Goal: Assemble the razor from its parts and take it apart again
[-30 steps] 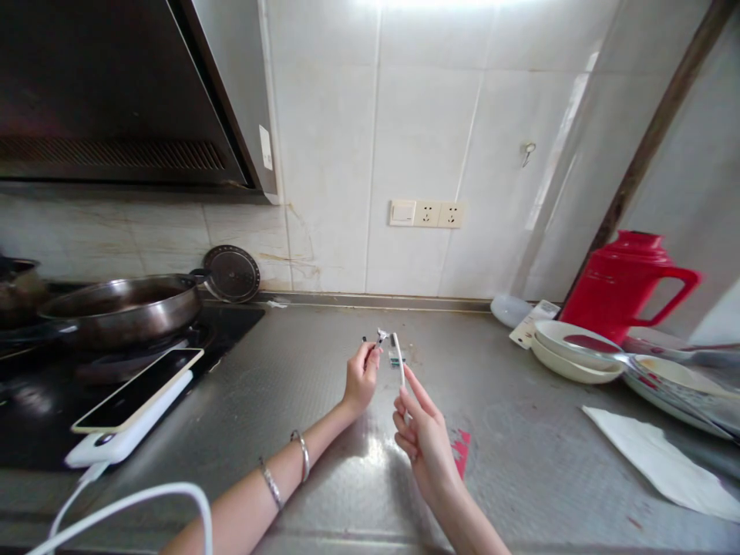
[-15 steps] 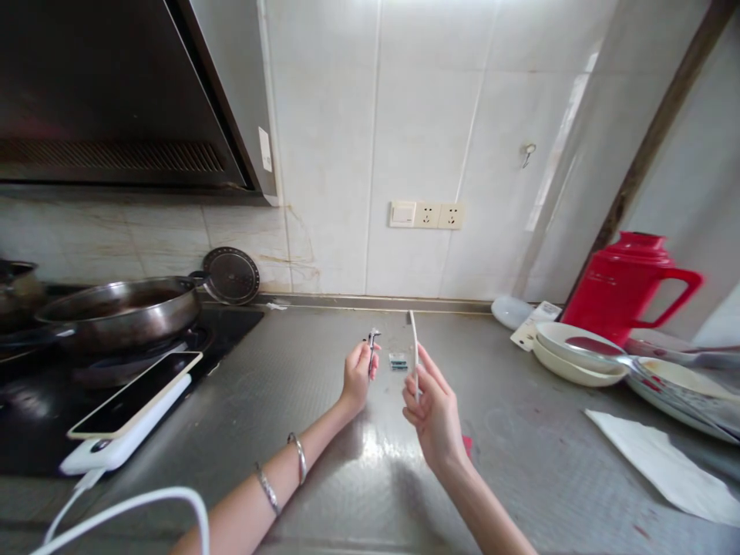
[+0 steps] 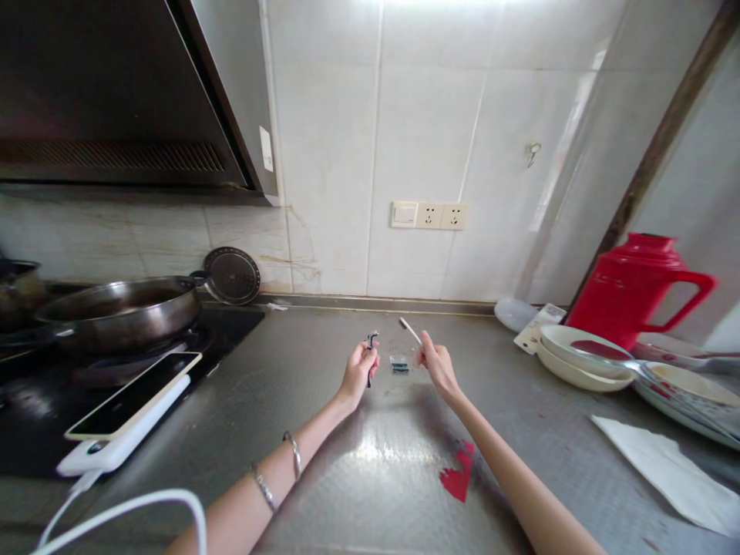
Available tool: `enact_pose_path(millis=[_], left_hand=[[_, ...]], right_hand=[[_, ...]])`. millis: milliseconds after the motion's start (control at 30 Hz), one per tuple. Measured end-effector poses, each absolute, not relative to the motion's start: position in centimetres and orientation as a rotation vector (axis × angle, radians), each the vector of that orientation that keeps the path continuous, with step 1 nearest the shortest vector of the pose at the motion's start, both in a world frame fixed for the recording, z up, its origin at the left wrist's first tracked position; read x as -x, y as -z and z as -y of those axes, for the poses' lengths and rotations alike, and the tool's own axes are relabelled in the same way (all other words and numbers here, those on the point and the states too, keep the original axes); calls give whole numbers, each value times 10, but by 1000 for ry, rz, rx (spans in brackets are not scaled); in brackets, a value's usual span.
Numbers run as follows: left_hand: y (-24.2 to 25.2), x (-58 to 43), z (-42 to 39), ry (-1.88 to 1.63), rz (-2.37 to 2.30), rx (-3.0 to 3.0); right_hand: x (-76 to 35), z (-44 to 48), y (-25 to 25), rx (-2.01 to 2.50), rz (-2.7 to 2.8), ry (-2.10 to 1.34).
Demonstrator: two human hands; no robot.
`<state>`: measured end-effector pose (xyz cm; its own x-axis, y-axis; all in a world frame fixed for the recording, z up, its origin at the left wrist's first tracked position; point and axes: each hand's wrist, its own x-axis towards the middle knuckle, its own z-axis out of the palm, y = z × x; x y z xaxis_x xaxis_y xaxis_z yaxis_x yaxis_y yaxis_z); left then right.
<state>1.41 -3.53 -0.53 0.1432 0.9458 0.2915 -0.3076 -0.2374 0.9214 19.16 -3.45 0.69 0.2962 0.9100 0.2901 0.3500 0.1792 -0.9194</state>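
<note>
Hands hover above the bench (image 3: pixel 370 470), left hand (image 3: pixel 358 370) pinching a small black piece (image 3: pixel 371 339), right hand (image 3: pixel 438 362) gripping a thin white stick (image 3: pixel 409 330), the two apart, a small packet (image 3: pixel 398 364) lying between.

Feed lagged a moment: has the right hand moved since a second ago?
Yes. The right hand, gripping a white stick, has gone forward toward the wall: it was over the red mark, now it is beside the small packet.
</note>
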Motion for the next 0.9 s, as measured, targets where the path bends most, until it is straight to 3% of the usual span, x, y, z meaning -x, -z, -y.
enact_pose_path(millis=[233,567,900], left_hand=[[7,-17,36,-1354,-672,-1204],[7,-21,43,-1288,-630,-1291],[6,-24,46,-1230,-560,-1202]], right_hand=[[-202,37,-2,1667,1332,-335],[-189,36,7,1495,1442,-192],[-182,36,10,1376,1424,-271]])
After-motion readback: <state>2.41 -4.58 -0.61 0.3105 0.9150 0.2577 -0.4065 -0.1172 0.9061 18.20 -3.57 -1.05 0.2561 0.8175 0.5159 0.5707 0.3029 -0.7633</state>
